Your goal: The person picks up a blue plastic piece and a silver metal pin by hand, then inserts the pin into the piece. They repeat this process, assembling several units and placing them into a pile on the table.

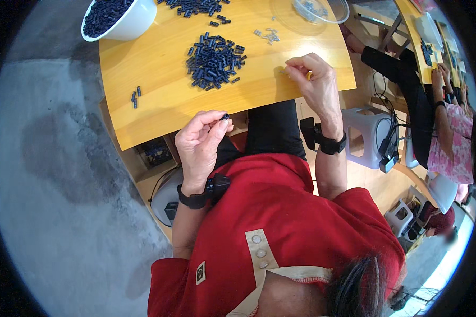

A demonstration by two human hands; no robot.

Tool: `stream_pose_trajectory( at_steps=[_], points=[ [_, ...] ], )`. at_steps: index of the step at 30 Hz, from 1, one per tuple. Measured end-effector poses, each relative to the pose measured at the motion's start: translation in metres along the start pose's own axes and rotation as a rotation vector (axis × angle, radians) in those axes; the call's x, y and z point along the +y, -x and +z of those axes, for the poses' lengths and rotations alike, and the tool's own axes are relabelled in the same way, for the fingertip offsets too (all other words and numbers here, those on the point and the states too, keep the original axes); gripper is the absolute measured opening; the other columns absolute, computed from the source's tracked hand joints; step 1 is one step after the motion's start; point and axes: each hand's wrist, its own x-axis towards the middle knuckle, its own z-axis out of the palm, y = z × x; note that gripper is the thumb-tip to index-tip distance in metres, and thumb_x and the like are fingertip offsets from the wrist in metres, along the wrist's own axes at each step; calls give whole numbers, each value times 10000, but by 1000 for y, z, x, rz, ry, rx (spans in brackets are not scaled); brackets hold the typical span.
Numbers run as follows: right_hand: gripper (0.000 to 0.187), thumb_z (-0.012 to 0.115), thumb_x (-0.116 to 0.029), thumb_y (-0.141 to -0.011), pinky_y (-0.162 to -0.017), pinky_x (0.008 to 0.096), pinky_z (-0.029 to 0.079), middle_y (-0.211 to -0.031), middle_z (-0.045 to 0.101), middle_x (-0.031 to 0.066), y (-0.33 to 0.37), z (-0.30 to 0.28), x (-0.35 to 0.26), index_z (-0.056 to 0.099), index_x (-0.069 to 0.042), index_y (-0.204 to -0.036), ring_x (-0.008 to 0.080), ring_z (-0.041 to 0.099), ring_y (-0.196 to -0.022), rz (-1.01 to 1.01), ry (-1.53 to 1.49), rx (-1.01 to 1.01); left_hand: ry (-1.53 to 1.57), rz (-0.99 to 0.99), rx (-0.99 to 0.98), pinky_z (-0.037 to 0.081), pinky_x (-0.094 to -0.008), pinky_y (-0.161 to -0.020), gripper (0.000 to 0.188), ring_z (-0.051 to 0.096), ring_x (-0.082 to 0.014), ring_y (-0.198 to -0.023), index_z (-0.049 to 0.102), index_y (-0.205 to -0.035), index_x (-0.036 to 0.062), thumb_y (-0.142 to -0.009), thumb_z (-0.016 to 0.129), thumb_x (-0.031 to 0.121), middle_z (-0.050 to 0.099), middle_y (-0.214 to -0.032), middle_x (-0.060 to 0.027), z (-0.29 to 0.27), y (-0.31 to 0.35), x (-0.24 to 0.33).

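Wooden table (158, 58), seen from above, with a person in a red shirt (280, 211) seated at its near edge. Left hand (201, 140): raised just off the table's near edge, thumb and forefinger pinched together on a small dark tube (225, 116), the other fingers curled. Right hand (314, 79): resting on the table near its right corner, fingertips closed on something small and yellowish; what it is cannot be told. Both wrists carry black bands. The two hands are well apart.

Pile (216, 61) of similar dark tubes: middle of the table, between the hands and farther from the person. Stray tubes (135, 97): a few lie alone near the table's left edge. White bowl (124, 18): far left corner, filled with the same tubes. Small grey parts (269, 36): a loose cluster beyond the right hand. Clear dish (314, 10): far right, holding more grey parts. Another person (449, 137), in pink, sits at a second table to the right.
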Motion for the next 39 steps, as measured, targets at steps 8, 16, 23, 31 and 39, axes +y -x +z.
stream_pose_trajectory(
  at_steps=[8,16,23,31,39],
  points=[
    [117,688,-141,-846,-651,349,510,-781,636,78,8,15,0,655,-29,-859,234,646,-698,-79,183,-22,-5,26,-55,562,-287,-787,147,686,-174,-822,655,-1036,-56,-894,637,-25,693,-924,-126,3,-3,1],
    [108,578,-116,-980,-657,262,546,-877,637,68,29,29,-19,563,-11,-1000,127,640,-719,367,-1066,-365,-40,84,-67,564,-278,-792,143,685,-164,-831,655,-1031,-55,-889,635,-51,683,-948,-117,7,-1,9],
    [104,609,-80,-953,-658,284,538,-912,654,90,32,35,-33,594,-18,-1035,160,649,-744,335,-1587,-500,-88,136,-68,563,-270,-785,157,685,-166,-837,656,-1026,-59,-871,650,-75,675,-945,-110,9,-5,11],
    [135,646,-24,-909,-679,286,547,-916,659,99,37,39,-43,611,-10,-1038,168,657,-766,322,-1685,-584,-140,172,-71,552,-273,-793,151,680,-168,-842,657,-1015,-63,-867,640,-90,676,-950,-116,8,0,20],
    [239,709,51,-832,-692,245,542,-873,678,53,37,26,-58,614,-23,-1039,105,649,-750,242,-1347,-475,-199,239,-75,536,-262,-780,168,662,-159,-846,664,-1008,-62,-846,652,-106,674,-929,-114,7,0,21]
  ],
)
